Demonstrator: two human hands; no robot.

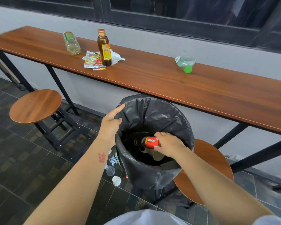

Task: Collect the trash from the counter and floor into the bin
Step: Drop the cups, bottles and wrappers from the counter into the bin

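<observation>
A bin lined with a black bag (159, 114) stands below the counter's front edge. My left hand (111, 122) grips the bag's left rim, forefinger stretched out. My right hand (168, 144) holds a red-labelled bottle (150, 142) over the bin's mouth. Cardboard-coloured trash lies inside the bin. On the wooden counter (201, 91) lie a clear bottle on its side (71, 43), an upright brown bottle (104, 47) on printed wrappers (92, 61), and a crushed bottle with a green cap (185, 63). Clear cups (111, 171), a white cup (116, 181) and a small wrapper (113, 160) lie on the floor left of the bin.
One round wooden stool (35, 105) stands to the left, another (212, 163) right behind the bin. Black counter legs run down at the left and right. The floor is dark tile, and a grey wall with dark windows backs the counter.
</observation>
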